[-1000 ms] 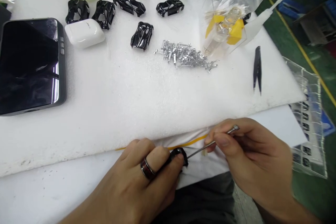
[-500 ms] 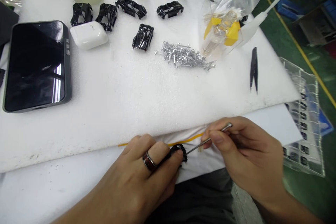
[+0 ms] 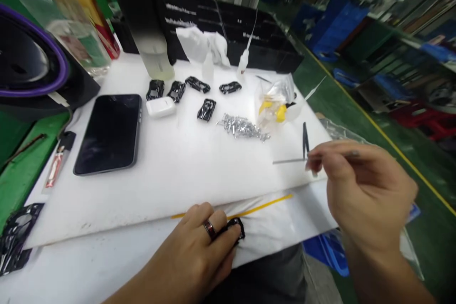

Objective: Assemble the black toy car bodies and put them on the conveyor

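Note:
My left hand (image 3: pixel 201 247), with a ring on one finger, holds a small black car shell (image 3: pixel 239 229) at the front edge of the white foam sheet. The fingers cover much of the shell. My right hand (image 3: pixel 359 185) pinches a thin metal rod (image 3: pixel 290 161) that points left over the foam, apart from the shell. Dark tweezers (image 3: pixel 305 137) lie just behind the right fingertips. A pile of small silvery parts (image 3: pixel 242 127) rests mid-foam, with a black car shell (image 3: pixel 206 109) to its left and several others behind.
A dark-screened device (image 3: pixel 109 133) lies on the left of the foam (image 3: pixel 160 190), near a white case (image 3: pixel 161 107). Bottles and a long black box (image 3: pixel 228 23) stand behind. Yellow pieces (image 3: pixel 280 113) sit at the right. An orange strip (image 3: pixel 263 205) runs along the front edge.
My right hand has moved up and right, taking the rod away from the shell. My left hand still holds the shell. The head view has tilted up, showing more of the room.

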### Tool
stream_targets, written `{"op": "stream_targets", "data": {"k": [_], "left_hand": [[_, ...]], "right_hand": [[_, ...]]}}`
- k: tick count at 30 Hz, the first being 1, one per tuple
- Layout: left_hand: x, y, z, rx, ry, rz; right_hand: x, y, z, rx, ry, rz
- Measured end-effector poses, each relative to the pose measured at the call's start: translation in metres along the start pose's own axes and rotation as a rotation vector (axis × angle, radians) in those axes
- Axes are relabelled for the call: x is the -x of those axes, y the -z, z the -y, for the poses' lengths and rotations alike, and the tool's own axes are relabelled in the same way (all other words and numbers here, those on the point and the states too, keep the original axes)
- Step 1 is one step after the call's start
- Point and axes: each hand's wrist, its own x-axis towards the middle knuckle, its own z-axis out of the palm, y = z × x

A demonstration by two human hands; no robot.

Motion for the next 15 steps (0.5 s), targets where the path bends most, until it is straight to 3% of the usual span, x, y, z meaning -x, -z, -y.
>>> {"op": "stream_targets", "data": {"k": [2,6,11,15], "left_hand": [[-0.001,0.0,0.0,-0.016,-0.004,-0.023],[-0.003,0.001,-0.001,-0.023,-0.004,-0.029],[-0.003,0.002,-0.002,-0.006,0.009,0.0],[-0.004,0.007,-0.004,0.022,0.034,0.048]], "right_hand": [[-0.033,-0.003,-0.007,0.051,0.083,-0.055],[-0.085,-0.014,-0.03,0.031,0.151,-0.017],[-0.113,-0.021,-0.044,0.138,0.157,-0.025],[-0.112,-0.016,-0.04,0.409,0.014,0.233]]}}
